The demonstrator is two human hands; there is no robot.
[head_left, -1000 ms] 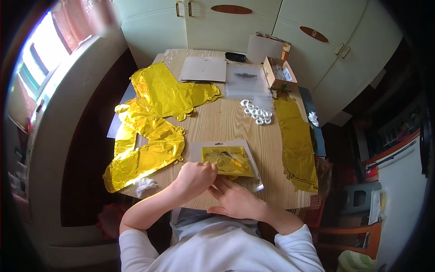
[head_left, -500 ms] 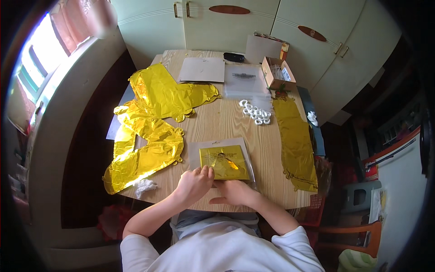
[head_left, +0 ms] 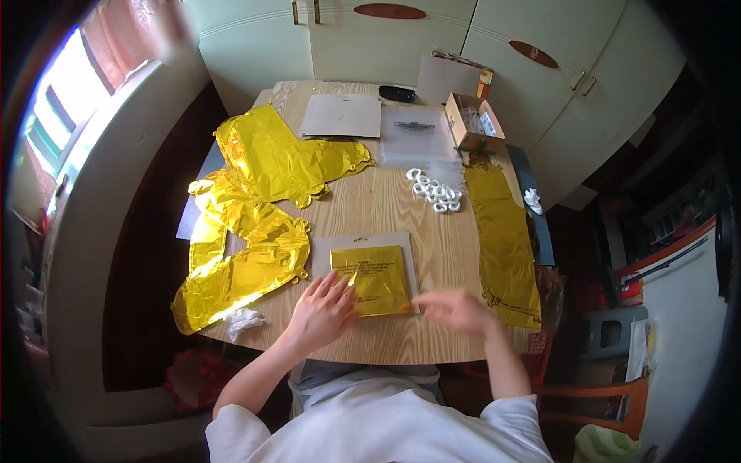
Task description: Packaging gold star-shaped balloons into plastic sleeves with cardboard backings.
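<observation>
A folded gold foil packet (head_left: 377,279) with dark print lies on a grey card (head_left: 325,247) with a hang hole, near the table's front edge. My left hand (head_left: 320,310) rests over the packet's lower left corner, fingers stretched out. By the packet's lower right corner, my right hand (head_left: 457,310) is blurred by motion. Its fingers point left, apart and holding nothing that I can see; whether they touch the packet I cannot tell.
Large gold foil sheets (head_left: 274,158) spread over the table's left side, with a crumpled white tissue (head_left: 244,321) below. Behind are white rings (head_left: 436,191), clear plastic sleeves (head_left: 417,139), a grey card (head_left: 341,116) and an open box (head_left: 465,131). Another gold foil strip (head_left: 505,239) lies right.
My hands have moved apart: the left flattened onto the packet, the right swung out to the right. Packet and card have shifted slightly left and straightened. The clear film edge at their right no longer shows.
</observation>
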